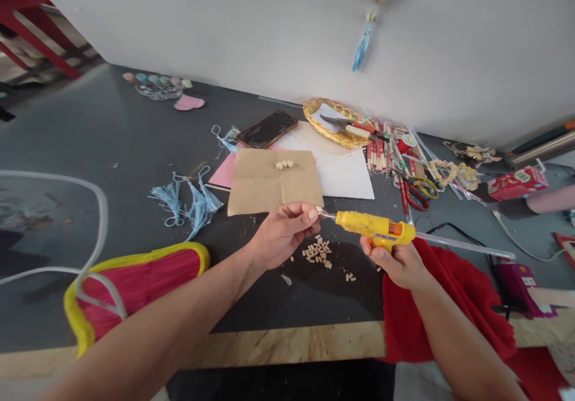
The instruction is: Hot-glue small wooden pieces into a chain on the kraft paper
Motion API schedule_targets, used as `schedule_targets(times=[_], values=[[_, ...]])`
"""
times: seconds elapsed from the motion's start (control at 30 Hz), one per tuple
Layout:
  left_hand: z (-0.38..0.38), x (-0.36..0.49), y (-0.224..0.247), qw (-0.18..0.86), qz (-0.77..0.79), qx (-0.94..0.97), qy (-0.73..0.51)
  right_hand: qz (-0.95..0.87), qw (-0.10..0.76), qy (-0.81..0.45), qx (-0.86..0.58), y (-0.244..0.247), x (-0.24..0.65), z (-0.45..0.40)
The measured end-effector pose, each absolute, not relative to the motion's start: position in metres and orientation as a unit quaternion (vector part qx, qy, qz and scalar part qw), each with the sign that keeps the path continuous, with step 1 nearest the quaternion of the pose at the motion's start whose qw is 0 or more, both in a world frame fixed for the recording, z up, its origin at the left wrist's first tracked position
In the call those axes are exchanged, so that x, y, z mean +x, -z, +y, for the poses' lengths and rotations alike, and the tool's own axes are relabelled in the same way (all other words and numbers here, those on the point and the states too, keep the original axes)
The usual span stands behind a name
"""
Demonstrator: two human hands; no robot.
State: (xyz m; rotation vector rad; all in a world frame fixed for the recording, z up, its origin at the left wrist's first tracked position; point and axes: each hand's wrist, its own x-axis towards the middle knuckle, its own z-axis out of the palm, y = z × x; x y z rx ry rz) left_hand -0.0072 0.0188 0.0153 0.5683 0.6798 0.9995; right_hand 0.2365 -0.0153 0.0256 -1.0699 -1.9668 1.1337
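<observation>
My right hand (pixel 399 262) is wrapped round the handle of a yellow hot glue gun (pixel 372 226), with a clear glue stick (pixel 467 245) jutting from its back end. The metal nozzle points left, at the fingertips of my left hand (pixel 290 230). Those fingers pinch a small pale wooden bead (pixel 319 210), mostly hidden, right at the nozzle tip. Below my hands lies a loose pile of short wooden pieces (pixel 317 252). Behind them, a brown paper sheet (pixel 256 179) with a drawn curve carries a short row of joined pale beads (pixel 284 165).
Blue tassels (pixel 193 203) lie left of the paper, with a phone (pixel 268 129) behind it. A wicker basket (pixel 314 110) holds pliers. Scissors (pixel 415 191) and wrapped chopsticks (pixel 377 155) are at right. A red cloth (pixel 453 293) hangs over the front edge; a magenta-and-yellow pad (pixel 139 281) lies left.
</observation>
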Motion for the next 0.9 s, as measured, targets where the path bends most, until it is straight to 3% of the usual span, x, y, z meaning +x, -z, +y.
schedule_targets(times=[0.3, 0.53, 0.9], values=[[0.019, -0.006, -0.013, 0.777, 0.318, 0.261, -0.477, -0.715, 0.309, -0.476, -0.408, -0.023, 0.239, -0.015], [0.02, -0.007, -0.011, 0.769, 0.312, 0.258, -0.494, -0.589, 0.437, -0.472, -0.489, -0.015, 0.247, 0.007], [0.019, -0.007, -0.01, 0.775, 0.313, 0.268, -0.48, -0.586, 0.346, -0.427, -0.595, -0.012, 0.256, 0.011]])
